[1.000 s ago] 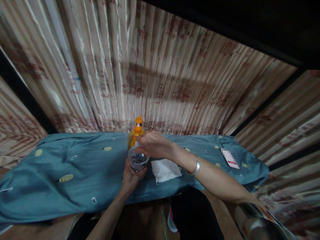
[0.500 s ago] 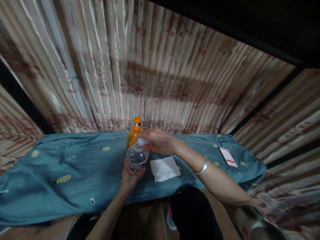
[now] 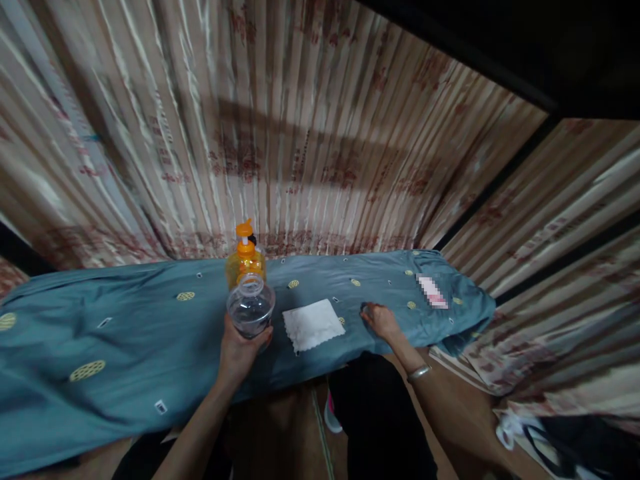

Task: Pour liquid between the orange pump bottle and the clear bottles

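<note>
Evidently held the clear bottle (image 3: 251, 311) in the left hand (image 3: 240, 348), with fingers and thumb wrapped round its lower part, at twelve o'clock from that palm. Kept its long axis roughly upright, with the open neck uppermost and the orange-topped pump bottle (image 3: 245, 252) just beyond at twelve o'clock. Had the left hand much the nearer; from the right hand (image 3: 381, 320), found the bottle well apart at nine o'clock, past the white cloth (image 3: 313, 325) lying between. Rested the right hand low at the blue sheet (image 3: 145, 333), with fingers curled narrow toward ten o'clock; could not tell whether around anything. Had the phone (image 3: 433, 291) near that hand, at two o'clock. Compared with half a second earlier, had moved the right hand off the neck toward three o'clock, along with the pale cap formerly at its fingertips, now out of sight, and had kept the left grip much the same.
</note>
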Available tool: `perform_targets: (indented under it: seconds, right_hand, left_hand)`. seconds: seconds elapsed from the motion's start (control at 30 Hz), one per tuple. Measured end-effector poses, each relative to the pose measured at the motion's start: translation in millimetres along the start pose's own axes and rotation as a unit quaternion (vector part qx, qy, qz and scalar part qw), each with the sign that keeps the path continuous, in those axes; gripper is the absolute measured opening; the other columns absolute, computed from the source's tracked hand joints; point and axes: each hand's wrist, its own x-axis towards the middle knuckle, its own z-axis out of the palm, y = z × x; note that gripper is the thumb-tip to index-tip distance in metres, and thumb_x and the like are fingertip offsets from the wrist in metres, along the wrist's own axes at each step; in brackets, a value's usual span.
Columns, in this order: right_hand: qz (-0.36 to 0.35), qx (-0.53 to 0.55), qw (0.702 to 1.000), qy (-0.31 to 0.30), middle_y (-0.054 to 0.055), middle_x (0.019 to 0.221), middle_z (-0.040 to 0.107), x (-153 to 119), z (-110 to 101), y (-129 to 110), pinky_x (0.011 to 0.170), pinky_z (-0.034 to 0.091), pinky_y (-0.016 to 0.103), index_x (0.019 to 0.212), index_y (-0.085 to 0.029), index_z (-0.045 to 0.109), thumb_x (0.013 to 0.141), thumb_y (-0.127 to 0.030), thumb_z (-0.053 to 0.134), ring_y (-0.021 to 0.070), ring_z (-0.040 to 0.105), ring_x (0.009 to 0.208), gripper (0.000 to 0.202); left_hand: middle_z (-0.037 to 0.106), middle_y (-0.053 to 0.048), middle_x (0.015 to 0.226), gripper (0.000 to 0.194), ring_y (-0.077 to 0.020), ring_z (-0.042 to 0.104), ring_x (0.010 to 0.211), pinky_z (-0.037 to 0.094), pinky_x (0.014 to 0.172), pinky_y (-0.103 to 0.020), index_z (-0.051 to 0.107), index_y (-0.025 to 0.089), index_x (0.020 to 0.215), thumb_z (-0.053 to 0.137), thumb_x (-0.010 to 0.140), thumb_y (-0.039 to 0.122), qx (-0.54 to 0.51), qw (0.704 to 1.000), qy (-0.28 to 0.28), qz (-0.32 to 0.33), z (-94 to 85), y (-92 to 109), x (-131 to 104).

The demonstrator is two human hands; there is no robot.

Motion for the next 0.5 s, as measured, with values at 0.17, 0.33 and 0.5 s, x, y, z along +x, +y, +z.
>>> perform_targets:
  seconds: [0.17,0.33,0.5]
  right_hand:
    - [0.014,0.004,0.999,0.049,0.029,0.117,0.071,1.7,13.1,5.9,0.102,0.047,0.041,0.126,-0.003,0.065,0.098,-0.029,0.059,0.0353,0.067,0.118,0.039]
    - [-0.064,0.071,0.991,0.096,0.018,0.12,0.074,13.3,-1.0,-33.8,0.099,0.049,0.034,0.128,-0.013,0.065,0.099,-0.015,0.046,0.0265,0.069,0.115,0.036]
    - [-0.235,0.218,0.939,0.123,0.002,0.085,0.077,29.4,-45.6,-116.5,0.076,0.052,0.026,0.108,-0.021,0.074,0.103,-0.024,0.043,0.0176,0.072,0.077,0.032]
  left_hand:
    - [0.071,-0.01,0.109,0.074,-0.0316,0.069,0.101,0.052,0.095,-0.049,0.051,0.024,0.112,0.083,0.049,0.044,-0.001,1.0,0.002,0.009,0.5,-3.0,-0.2]
    - [0.072,-0.01,0.108,0.072,-0.0309,0.07,0.1,0.054,0.092,-0.047,0.051,0.024,0.112,0.083,0.05,0.04,-0.007,1.0,0.002,0.014,-0.6,-2.0,-1.8]
    - [0.072,-0.01,0.108,0.073,-0.031,0.07,0.101,0.054,0.092,-0.047,0.051,0.023,0.113,0.083,0.05,0.041,-0.014,1.0,0.002,0.024,-0.9,-1.2,-1.8]
